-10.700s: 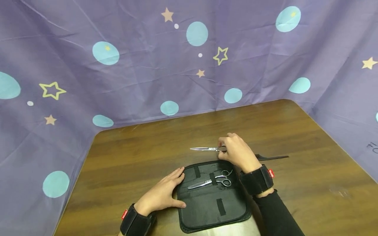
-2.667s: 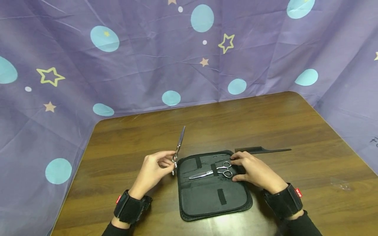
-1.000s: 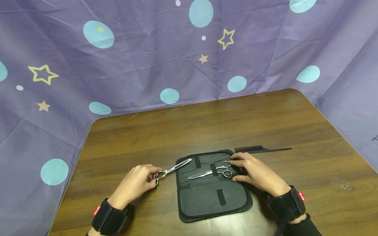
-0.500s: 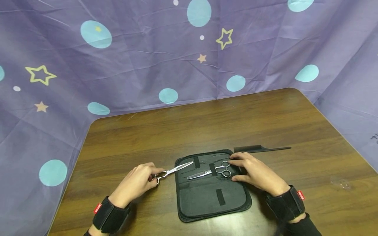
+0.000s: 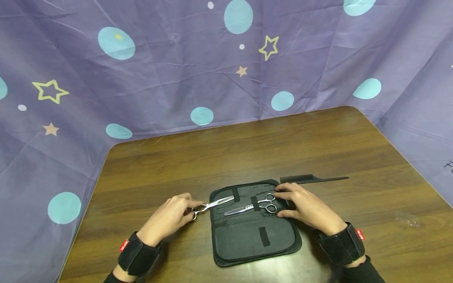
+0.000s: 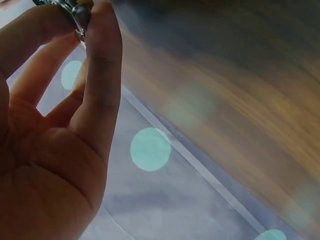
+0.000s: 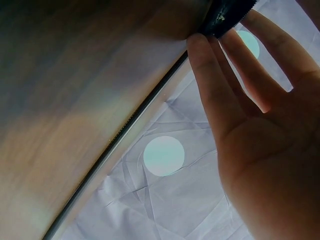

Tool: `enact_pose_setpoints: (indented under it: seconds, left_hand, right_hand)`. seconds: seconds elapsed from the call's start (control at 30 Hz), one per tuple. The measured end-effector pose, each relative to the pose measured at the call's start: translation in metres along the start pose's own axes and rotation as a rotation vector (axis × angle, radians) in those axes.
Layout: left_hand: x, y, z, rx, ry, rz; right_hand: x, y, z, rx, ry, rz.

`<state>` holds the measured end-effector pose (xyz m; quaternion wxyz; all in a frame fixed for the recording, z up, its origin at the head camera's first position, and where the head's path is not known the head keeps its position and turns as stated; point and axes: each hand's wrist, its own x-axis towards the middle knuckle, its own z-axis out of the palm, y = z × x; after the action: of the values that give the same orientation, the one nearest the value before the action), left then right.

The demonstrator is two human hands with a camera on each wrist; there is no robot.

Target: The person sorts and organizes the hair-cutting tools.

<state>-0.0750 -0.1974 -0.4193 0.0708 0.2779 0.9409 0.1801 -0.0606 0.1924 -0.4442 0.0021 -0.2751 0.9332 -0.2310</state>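
The left hand (image 5: pixel 168 219) pinches the hair scissors (image 5: pixel 219 202) by their handle, between thumb and fingers, just outside the left edge of the black case (image 5: pixel 244 243). The blades point away from these fingers, over the case's upper left part, with the tip near the upper strap (image 5: pixel 236 194). The right hand (image 5: pixel 308 208) is relaxed: its fingers are extended and rest at the case's right edge, just beside the thinning scissors (image 5: pixel 249 206).

Screened-off table workspace, type of room unclear: a brown wood-grain table with rounded corners (image 5: pixel 177 165), bordered on 3 sides by purple fabric curtain (image 5: pixel 170 86) printed with round turquoise dots (image 5: pixel 238 16) and beige stars (image 5: pixel 242 71).
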Motion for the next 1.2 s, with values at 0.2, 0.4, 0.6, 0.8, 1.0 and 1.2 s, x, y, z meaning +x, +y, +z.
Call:
enact_pose_setpoints:
  seconds: [0.2, 0.4, 0.6, 0.8, 1.0, 1.2]
  left_hand:
    - [0.008, 0.005, 0.002, 0.039, 0.010, 0.043]
    - [0.010, 0.009, 0.003, 0.068, 0.049, 0.074]
    - [0.015, 0.013, 0.004, 0.078, 0.043, 0.088]
    - [0.019, 0.018, 0.005, 0.085, 0.039, 0.083]
    - [0.025, 0.022, 0.009, 0.073, 0.056, 0.099]
    - [0.030, 0.027, 0.012, 0.082, 0.059, 0.100]
  right_hand:
    - [0.000, 0.001, 0.000, 0.001, -0.001, 0.003]
    - [-0.001, 0.000, 0.000, 0.008, 0.004, -0.006]
    - [-0.002, 0.001, 0.000, 0.008, 0.027, -0.015]
    - [-0.003, 0.001, 0.000, 0.013, 0.016, -0.019]
    - [-0.004, 0.002, 0.000, 0.010, 0.020, -0.021]
    - [-0.003, 0.001, -0.001, 0.021, 0.005, -0.014]
